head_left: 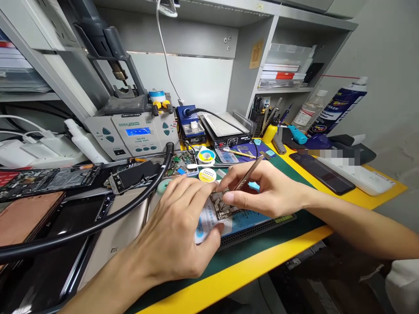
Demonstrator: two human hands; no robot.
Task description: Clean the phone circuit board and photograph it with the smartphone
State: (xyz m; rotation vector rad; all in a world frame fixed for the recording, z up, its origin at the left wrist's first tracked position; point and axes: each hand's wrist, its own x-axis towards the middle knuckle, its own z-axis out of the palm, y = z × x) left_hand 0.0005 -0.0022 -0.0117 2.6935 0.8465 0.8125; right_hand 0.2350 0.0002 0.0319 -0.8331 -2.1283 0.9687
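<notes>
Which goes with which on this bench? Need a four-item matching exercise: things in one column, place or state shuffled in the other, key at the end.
Things
1. Left hand
2. Right hand
3. Station display
4. Spray can

Place or state
A. Lit blue
B. Topped by a thin red straw
C. Holding a slim metal tool
D. At the left side of the circuit board, with no tool visible in it

Pairs: 1-D, 2-C, 3-A, 4-B
</notes>
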